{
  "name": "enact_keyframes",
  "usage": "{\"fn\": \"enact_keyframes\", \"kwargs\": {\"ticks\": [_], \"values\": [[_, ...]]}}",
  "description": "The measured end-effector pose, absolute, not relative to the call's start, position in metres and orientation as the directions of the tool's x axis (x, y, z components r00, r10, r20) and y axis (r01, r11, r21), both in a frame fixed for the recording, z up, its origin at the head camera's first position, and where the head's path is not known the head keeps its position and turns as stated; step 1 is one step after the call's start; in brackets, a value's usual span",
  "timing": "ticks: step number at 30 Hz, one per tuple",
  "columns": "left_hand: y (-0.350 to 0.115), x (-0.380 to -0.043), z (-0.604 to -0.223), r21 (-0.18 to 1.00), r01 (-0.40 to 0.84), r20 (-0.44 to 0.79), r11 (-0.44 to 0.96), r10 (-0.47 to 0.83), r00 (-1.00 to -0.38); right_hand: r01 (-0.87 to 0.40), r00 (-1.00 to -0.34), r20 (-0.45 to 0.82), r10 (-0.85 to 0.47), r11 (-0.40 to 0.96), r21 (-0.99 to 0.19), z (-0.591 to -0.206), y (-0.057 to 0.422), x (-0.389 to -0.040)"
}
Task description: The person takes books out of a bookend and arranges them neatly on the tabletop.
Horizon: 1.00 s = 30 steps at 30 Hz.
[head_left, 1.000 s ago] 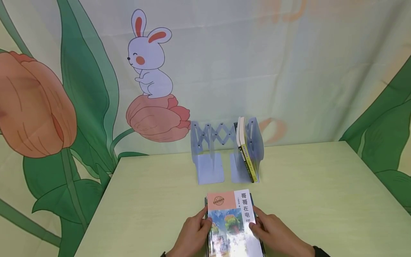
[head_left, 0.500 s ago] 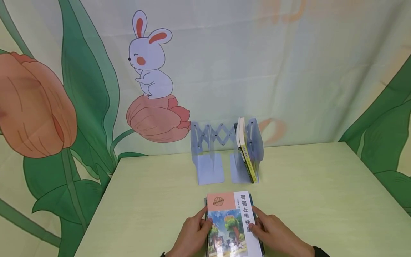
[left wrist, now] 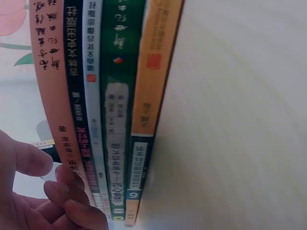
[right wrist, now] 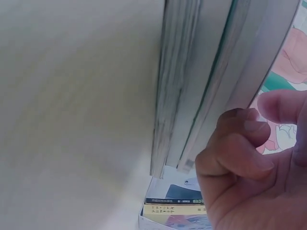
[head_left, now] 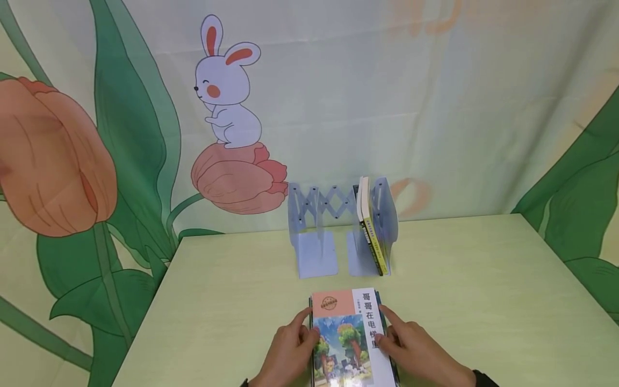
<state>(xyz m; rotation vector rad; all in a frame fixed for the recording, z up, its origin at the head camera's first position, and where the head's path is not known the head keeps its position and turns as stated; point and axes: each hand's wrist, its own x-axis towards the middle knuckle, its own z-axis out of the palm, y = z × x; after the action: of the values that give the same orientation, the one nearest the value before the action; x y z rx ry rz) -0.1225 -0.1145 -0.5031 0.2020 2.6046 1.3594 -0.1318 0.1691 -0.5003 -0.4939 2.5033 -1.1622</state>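
A stack of several books lies flat on the table's near edge, cut off by the bottom of the head view. On top is a book [head_left: 344, 344] with a pink, white and landscape cover. My left hand [head_left: 287, 349] grips the stack's left side, thumb at the cover's edge and curled fingers against the spines. The left wrist view shows a pink spine [left wrist: 53, 91], a green spine [left wrist: 115, 62] and an orange one [left wrist: 153, 72]. My right hand [head_left: 418, 349] holds the opposite side, its curled fingers by the page edges [right wrist: 182, 76] in the right wrist view.
Behind the stack stands a pale blue expandable bookend rack [head_left: 316, 255]. Several thin books [head_left: 372, 236] lean in its right section. The light green table [head_left: 232, 290] meets a printed fabric backdrop [head_left: 338, 97] at its far edge.
The top book's cover shows slightly lower than a second ago, its printed title and picture now less washed out by glare. Both hands stay in nearly the same place.
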Motion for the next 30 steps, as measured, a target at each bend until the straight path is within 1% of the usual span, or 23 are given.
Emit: {"fn": "enact_keyframes", "kwargs": {"ticks": [9,14,19,25,30], "values": [[-0.116,-0.122,-0.48,0.8,0.115,-0.021,0.589,0.218,-0.976,-0.278,-0.898,-0.04,-0.438,0.636,-0.72,-0.492,0.17,-0.133],[-0.114,-0.123,-0.464,0.77,0.163,0.022,0.617,0.231,-0.973,-0.288,-0.904,-0.013,-0.427,0.632,-0.72,-0.483,0.17,-0.132],[-0.11,-0.123,-0.455,0.746,0.215,0.077,0.631,0.239,-0.968,-0.339,-0.912,0.072,-0.403,0.647,-0.683,-0.475,0.17,-0.131],[-0.105,-0.125,-0.45,0.754,0.218,0.088,0.619,0.233,-0.968,-0.411,-0.909,0.196,-0.367,0.709,-0.573,-0.47,0.171,-0.13],[-0.101,-0.124,-0.448,0.772,0.22,0.093,0.597,0.237,-0.967,-0.42,-0.907,0.237,-0.348,0.722,-0.55,-0.467,0.173,-0.131]]}}
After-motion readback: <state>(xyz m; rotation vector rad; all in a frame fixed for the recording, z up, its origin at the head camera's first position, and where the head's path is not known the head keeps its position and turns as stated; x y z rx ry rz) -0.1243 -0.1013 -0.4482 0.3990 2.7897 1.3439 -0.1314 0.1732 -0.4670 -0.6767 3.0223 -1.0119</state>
